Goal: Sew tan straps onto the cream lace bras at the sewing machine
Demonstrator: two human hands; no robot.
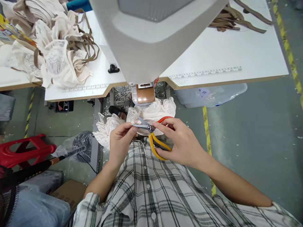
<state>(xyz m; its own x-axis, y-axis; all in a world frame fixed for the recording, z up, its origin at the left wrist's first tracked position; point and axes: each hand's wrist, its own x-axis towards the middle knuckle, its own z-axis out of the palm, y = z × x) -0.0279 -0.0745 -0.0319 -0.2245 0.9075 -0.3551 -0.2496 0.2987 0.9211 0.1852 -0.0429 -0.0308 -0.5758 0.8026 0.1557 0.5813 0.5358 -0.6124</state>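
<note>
Scissors (155,143) with one red and one yellow handle loop are gripped in my right hand (181,142), their blades parted and pointing left. My left hand (121,142) pinches at the edge of a cream lace bra (163,108), close to the blade tips. What exactly lies between its fingertips is partly hidden by the fingers and a blade. More cream lace (112,124) hangs to the left of that hand. The bra lies just below the sewing machine's brown plate (145,95).
The white machine head (151,41) overhangs the white table (236,53). A pile of lace bras (59,60) lies at left and brown straps (232,19) at back right. A clear plastic bin (210,94) is under the table. At lower left stands a red stool (26,149).
</note>
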